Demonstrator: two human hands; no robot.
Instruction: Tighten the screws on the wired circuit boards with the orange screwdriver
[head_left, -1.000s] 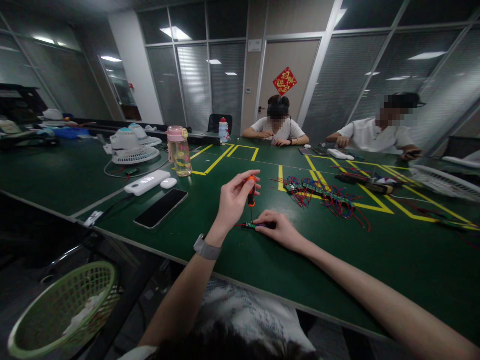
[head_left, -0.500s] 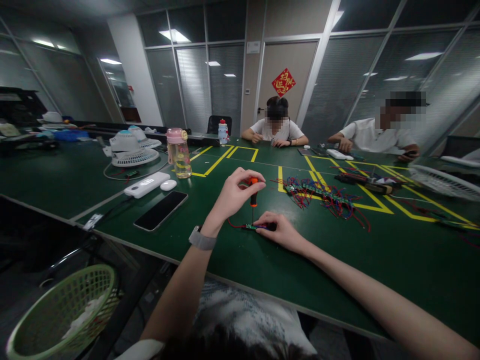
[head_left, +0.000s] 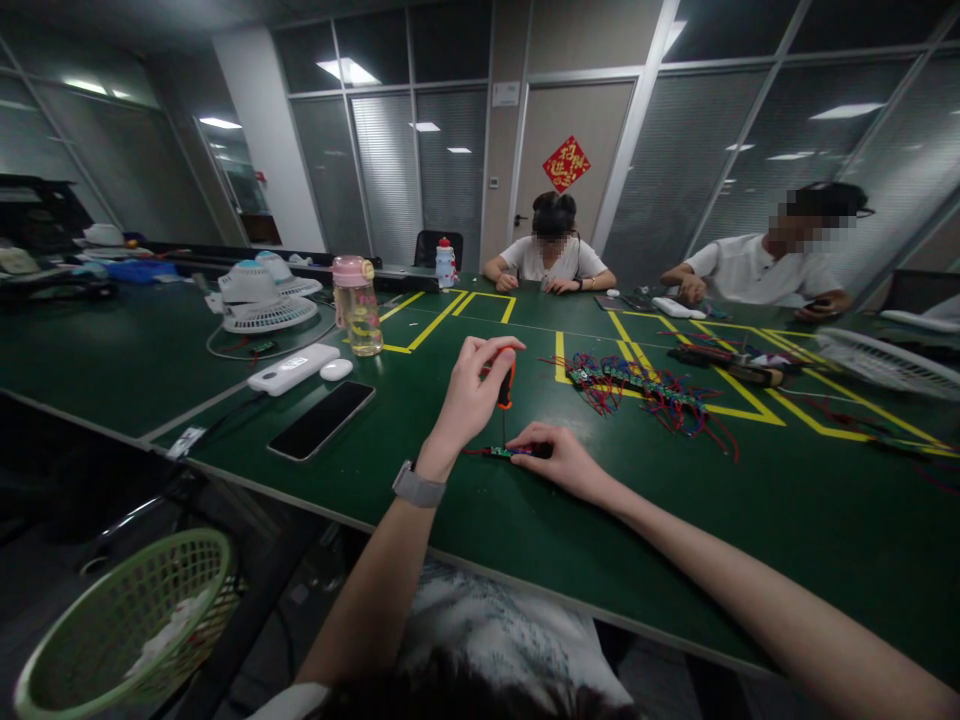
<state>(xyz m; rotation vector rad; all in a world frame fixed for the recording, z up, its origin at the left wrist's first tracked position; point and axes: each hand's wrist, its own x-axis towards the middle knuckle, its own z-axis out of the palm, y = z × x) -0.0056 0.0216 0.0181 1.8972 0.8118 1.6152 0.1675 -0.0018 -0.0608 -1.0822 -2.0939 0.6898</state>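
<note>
We see our left hand [head_left: 469, 395] gripping a small orange-handled screwdriver [head_left: 507, 385] upright, its tip down on a little green circuit board [head_left: 499, 452] that our right hand [head_left: 559, 460] pins to the green table [head_left: 420, 480]. A dark phone [head_left: 322, 418] lies to the left, and a tangle of red-wired boards [head_left: 637, 388] sits beyond. Two other people sit at the far side.

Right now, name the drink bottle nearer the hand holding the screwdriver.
The tall pink-lidded bottle, left of the left hand gripping the screwdriver; the small red-capped bottle stands far back by the chair.
</note>
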